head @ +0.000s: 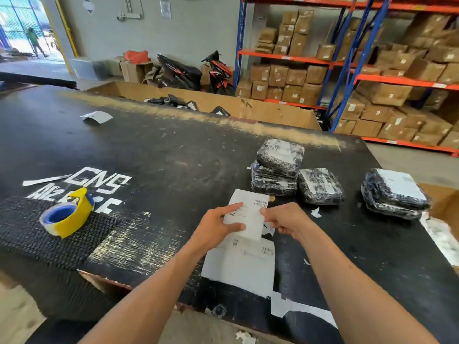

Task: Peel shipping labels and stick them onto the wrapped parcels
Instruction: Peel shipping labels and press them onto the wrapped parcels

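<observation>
Head view: left hand [218, 223] and right hand [285, 219] pinch the shipping label [248, 214] above the table [173, 157], near the wrapped parcels [320, 186]. Thin, limp, adhesive: best taken at a corner.

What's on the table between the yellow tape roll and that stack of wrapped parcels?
In the head view, only bare black tabletop with white painted lettering lies between the tape dispenser and the stacked parcels.
</observation>
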